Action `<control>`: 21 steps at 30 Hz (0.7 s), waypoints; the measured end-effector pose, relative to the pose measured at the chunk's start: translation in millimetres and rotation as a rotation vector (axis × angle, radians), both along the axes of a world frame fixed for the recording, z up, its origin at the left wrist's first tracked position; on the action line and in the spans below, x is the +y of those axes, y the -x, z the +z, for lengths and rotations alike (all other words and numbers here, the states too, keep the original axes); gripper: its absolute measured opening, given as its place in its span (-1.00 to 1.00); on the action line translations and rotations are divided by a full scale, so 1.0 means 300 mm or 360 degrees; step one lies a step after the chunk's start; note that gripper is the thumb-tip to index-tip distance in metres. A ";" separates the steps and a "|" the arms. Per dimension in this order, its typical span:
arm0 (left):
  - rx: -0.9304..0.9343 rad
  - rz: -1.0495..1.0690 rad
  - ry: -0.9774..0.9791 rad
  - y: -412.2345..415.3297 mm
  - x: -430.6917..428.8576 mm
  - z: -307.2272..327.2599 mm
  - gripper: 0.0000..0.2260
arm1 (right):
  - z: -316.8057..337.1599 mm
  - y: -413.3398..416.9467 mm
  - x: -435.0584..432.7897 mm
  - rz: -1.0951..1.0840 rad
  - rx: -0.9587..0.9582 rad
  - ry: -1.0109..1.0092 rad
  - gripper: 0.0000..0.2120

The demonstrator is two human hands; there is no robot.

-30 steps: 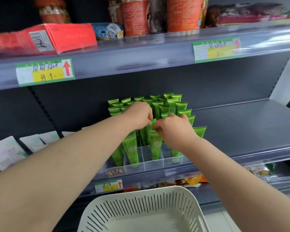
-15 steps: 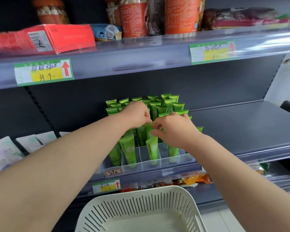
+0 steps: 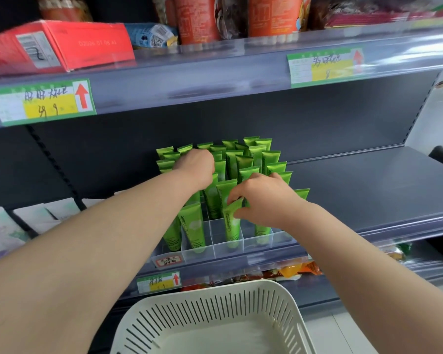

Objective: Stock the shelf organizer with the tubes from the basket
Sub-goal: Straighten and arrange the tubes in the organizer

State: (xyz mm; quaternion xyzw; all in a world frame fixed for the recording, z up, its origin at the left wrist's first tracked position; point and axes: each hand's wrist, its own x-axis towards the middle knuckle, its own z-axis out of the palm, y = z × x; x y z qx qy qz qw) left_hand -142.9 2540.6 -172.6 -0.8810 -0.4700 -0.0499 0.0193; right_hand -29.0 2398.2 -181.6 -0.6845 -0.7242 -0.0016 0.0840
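Hands of a person reach forward into a dark grey metal store shelf point(image 3: 368, 190), seen from a head-worn camera looking down along both bare forearms. At the centre stands a clear plastic divided organizer point(image 3: 228, 247), packed with upright green tubes point(image 3: 256, 159), caps down and flat crimped ends up. The right hand point(image 3: 264, 200), at three o'clock of the organizer's front rows, pinches the crimped end of one green plastic tube point(image 3: 232, 226) between thumb and fingertips. That tube stands slightly tilted, its cap end down inside a front-row cell. The left hand point(image 3: 195, 167), at ten o'clock of the right hand, lies knuckles-up on the tube tops in the rows further back, fingers curled downward among them; whether it holds anything cannot be told. At six o'clock, below the shelf edge and nearest the camera, sits a cream slotted plastic basket point(image 3: 215, 293). On the shelf above, at eleven o'clock, lies a red cardboard box point(image 3: 87, 44), with a green-and-yellow price label point(image 3: 45, 102) on the rail beneath it.
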 end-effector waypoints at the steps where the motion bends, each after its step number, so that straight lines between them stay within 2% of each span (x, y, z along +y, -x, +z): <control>1: -0.0017 0.0005 0.0013 -0.001 0.002 -0.003 -0.82 | -0.005 0.000 0.002 -0.0020 0.0005 -0.0024 -0.77; 4: -0.0197 -0.0054 0.0033 -0.007 0.002 0.004 -0.93 | -0.018 -0.002 0.009 -0.0098 -0.0041 -0.0121 -0.82; 7: -0.0425 -0.0221 0.0111 -0.013 -0.037 0.037 -0.80 | -0.026 -0.002 0.012 -0.0130 -0.0058 -0.0158 -0.83; 9: -0.0329 -0.0311 0.0218 -0.019 -0.061 0.054 -0.76 | -0.028 -0.001 0.012 -0.0126 -0.0042 -0.0136 -0.81; 13: -0.0128 -0.0348 0.0263 -0.023 -0.073 0.053 -0.88 | -0.029 0.003 0.011 -0.0107 -0.0047 -0.0142 -0.79; 21: -0.0134 -0.0328 0.0250 -0.018 -0.085 0.040 -0.92 | -0.030 0.020 0.008 -0.0090 -0.0061 -0.0124 -0.77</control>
